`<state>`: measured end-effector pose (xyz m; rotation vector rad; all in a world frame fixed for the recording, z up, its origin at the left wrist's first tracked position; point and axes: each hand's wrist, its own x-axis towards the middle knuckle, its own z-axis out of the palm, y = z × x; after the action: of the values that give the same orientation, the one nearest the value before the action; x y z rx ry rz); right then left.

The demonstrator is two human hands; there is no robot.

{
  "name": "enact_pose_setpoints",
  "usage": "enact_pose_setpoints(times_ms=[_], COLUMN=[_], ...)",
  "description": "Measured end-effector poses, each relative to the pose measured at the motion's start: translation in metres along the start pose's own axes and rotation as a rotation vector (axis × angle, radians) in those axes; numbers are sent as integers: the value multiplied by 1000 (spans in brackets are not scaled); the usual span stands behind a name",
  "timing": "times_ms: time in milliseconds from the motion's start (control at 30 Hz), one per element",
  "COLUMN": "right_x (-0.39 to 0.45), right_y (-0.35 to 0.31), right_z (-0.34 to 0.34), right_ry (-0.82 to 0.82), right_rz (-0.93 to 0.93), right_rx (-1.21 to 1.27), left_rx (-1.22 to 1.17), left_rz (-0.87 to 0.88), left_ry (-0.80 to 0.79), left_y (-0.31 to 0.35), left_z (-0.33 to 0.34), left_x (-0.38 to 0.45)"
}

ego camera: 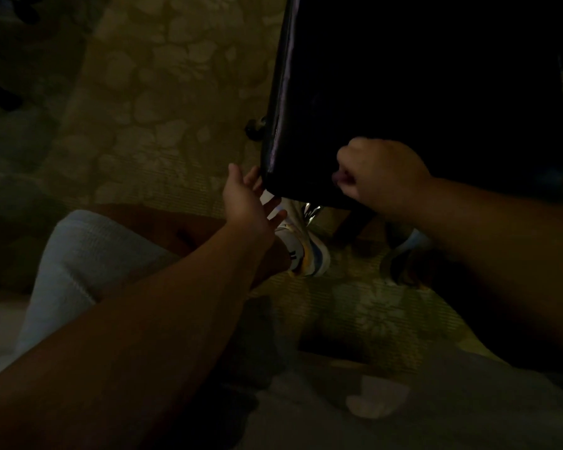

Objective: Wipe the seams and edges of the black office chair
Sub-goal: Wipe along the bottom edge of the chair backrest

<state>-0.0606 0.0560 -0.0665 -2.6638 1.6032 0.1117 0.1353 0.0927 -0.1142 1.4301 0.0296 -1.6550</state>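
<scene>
Cleaning goes best if the fisted right hand [382, 177], its contents unclear, follows the near edge of the chair [420, 102] while the open left hand [247, 198] steadies the corner.

Dim room with a patterned carpet underfoot

The carpet [163, 92] is olive-tan with pale, rounded leaf or petal shapes, and it covers the whole floor in view. Light is low, leaving the left side and far corners in shadow. At the upper left edge, dark furniture legs [5, 95] stand on the carpet, too murky to identify.
</scene>
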Motion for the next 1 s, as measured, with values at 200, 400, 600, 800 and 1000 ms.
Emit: enact_pose_setpoints(times_ms=[200, 400, 600, 800, 1000], right_x=[2, 12, 1, 5, 13], right_y=[-10, -4, -18, -19, -15], right_z=[1, -6, -2, -2, -6], right_ry=[-29, 102, -82, -7, 43], right_rz=[-11, 273, 17, 169, 157], right_rx=[26, 102, -22, 12, 7], left_rx=[-7, -58, -247, -332, -359], left_rz=[-12, -51, -111, -147, -158], left_ry=[-1, 1, 14, 3, -22], left_y=[-3, 1, 0, -2, 0], left_z=[-2, 0, -2, 0, -2], left_x=[-3, -5, -3, -7, -9])
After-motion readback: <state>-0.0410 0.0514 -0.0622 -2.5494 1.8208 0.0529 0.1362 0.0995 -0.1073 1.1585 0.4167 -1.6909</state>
